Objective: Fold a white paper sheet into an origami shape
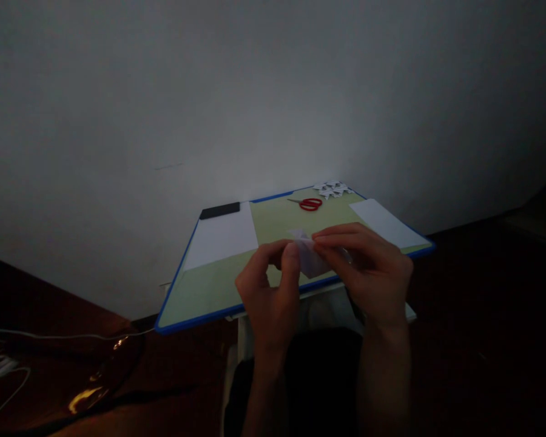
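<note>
A small piece of folded white paper (310, 260) is held up above the near edge of the board. My left hand (273, 282) pinches its left side between thumb and forefinger. On the other side, the fingertips of my right hand (370, 264) are closed on the paper's upper right part. Some of its right edge is hidden behind my right fingers. Beyond the hands lie scissors (310, 204) with red handles, blades pointing left. Several folded or cut white paper shapes (333, 189) sit at the far right corner.
The pale green board (200, 297) has a blue rim and stands against a grey wall (255, 103). White sheets lie at its left (222, 240) and right (386, 221). A flat black object (219, 210) rests at the far left. A white cable (82, 335) runs out leftward.
</note>
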`<state>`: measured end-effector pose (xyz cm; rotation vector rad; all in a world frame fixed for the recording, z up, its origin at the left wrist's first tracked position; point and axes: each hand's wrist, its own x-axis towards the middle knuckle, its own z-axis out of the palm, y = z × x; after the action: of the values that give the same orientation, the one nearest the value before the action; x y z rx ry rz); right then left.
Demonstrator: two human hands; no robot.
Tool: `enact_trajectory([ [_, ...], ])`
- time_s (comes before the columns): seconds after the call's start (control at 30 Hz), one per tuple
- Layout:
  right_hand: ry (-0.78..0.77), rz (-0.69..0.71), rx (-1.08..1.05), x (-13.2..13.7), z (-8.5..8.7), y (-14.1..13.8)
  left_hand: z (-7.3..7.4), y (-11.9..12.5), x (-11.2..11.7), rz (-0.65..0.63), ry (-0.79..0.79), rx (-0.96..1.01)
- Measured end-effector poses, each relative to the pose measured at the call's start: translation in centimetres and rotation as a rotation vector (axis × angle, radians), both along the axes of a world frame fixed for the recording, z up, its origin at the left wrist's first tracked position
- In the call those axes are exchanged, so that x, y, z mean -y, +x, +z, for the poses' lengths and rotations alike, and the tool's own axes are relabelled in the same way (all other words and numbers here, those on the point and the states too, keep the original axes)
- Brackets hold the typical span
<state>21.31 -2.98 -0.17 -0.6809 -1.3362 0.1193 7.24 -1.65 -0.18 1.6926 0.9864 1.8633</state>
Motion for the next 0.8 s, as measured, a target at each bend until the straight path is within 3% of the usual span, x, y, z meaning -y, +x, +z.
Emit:
enact_trajectory([
  [0.1,0.005,-0.035,-0.072,-0.2,-0.2,0.0,0.2,-0.8,-0.1,-0.201,-0.055,0.014],
  [0.2,0.000,-0.022,-0.112,-0.3,-0.3,0.0,0.0,-1.4,-0.6,-0.261,-0.069,-0.010],
  [0.8,-0.077,0.023,-0.086,0.0,0.0,-0.1,-0.6,-0.8,-1.2,-0.165,-0.059,0.044],
])
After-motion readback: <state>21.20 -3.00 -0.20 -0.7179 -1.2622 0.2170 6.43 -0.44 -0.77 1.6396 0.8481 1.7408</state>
